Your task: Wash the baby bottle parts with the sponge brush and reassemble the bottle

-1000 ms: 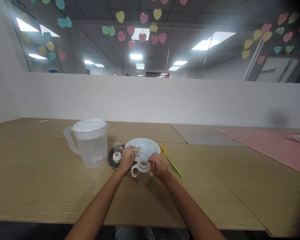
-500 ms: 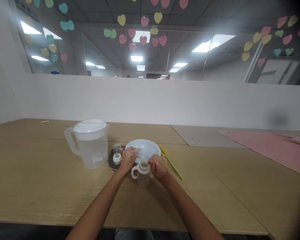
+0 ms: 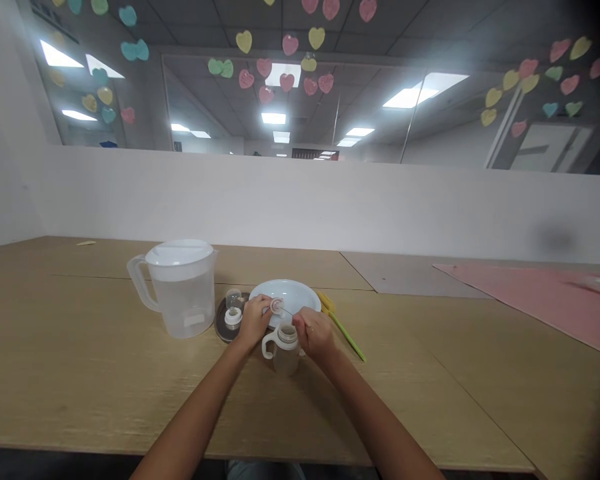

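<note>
My left hand (image 3: 256, 319) pinches a small clear, round piece (image 3: 277, 306) that looks like a bottle nipple, above the near edge of a white plate (image 3: 307, 297). My right hand (image 3: 314, 331) is closed on a thin wire-like rod (image 3: 287, 311), whose far end reaches to the nipple; whether it enters it I cannot make out. Below and between the hands, an open baby bottle (image 3: 286, 359) with white handles stands upright on the table. Just left of my left hand, a white bottle collar (image 3: 233, 318) and a clear cap (image 3: 234, 299) rest on a dark round tray (image 3: 222, 328).
A large lidded pitcher (image 3: 187, 293) holding clear liquid stands at left. Right of the plate lies a sponge brush with a yellow head and green handle (image 3: 349, 339). A pink mat (image 3: 535, 293) covers the far right of the wooden table (image 3: 100, 373); a white wall rises behind.
My right hand has moved slightly left, toward the nipple, with the rod. My left hand stays almost in place. The view has shifted a little.
</note>
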